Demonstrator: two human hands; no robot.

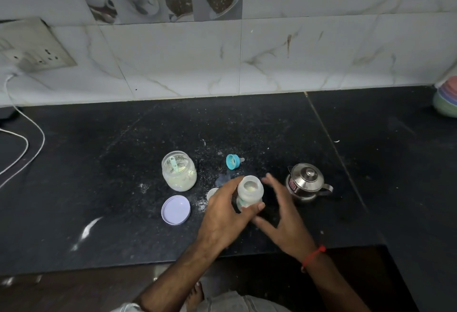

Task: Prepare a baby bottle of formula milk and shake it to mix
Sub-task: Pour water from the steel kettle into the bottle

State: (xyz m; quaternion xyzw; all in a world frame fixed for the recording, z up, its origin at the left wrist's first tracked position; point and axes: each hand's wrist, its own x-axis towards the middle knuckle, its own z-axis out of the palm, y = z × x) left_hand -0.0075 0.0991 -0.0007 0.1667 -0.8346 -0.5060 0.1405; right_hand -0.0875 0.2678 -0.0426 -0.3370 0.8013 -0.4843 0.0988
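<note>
Baby bottle [249, 191] stands uncapped on the counter, pale formula inside, left hand [223, 215] wrapped round it. Right hand [284, 209] hovers just right of it, fingers spread, empty. Looks like capping comes next: the teal nipple ring [233, 161] lies just behind the bottle, so grab it and screw it on.

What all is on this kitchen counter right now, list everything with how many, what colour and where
baby bottle: one, clear, open, powder inside, centre front
powder jar: one, clear, open, scoop inside, left of bottle
jar lid: one, lilac, front of jar
teat ring: one, teal, on its side behind bottle
steel pot: one, silver, lidded, right of bottle
bowls: stacked, pastel, far right edge
cable: one, white, far left
left hand: grips bottle
right hand: open, beside bottle
</note>
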